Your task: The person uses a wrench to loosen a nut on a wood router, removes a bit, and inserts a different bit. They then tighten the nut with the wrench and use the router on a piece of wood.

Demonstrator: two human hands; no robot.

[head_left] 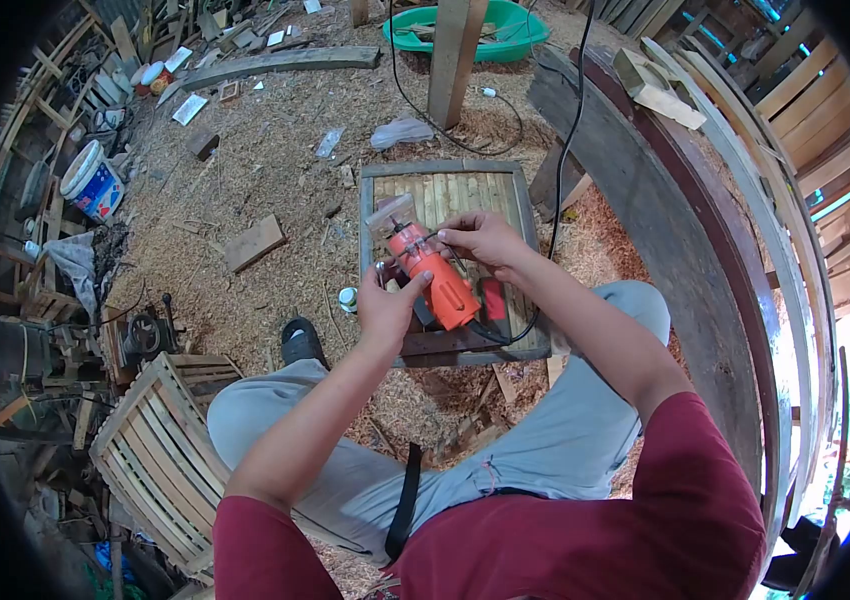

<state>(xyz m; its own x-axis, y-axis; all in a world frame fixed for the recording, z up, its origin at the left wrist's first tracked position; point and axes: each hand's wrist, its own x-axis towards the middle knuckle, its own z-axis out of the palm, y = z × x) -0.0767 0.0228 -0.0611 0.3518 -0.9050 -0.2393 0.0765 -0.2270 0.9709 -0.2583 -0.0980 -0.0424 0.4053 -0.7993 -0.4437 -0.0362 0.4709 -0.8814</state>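
Observation:
My left hand [387, 308] is wrapped round an orange trim router [442, 290], tilted over a low slatted wooden table. The router's clear plastic base [391, 212] points away from me. A small shiny metal part shows by the left fingertips. My right hand [487, 245] is closed, its thumb and fingertips pinched at the router's collar. A thin dark piece shows at that pinch; I cannot tell what it is. The black power cord [490, 335] leaves the router's near end and curves right. A red flat piece [493, 298] lies on the table [369, 200] beside the router.
Wood shavings cover the floor. A small white-capped container [348, 298] stands left of the table. Long boards [645, 180] lean along the right. A wooden post [455, 65] rises beyond the table, near a green basin [515, 38]. A slatted wooden piece [160, 450] sits at the lower left.

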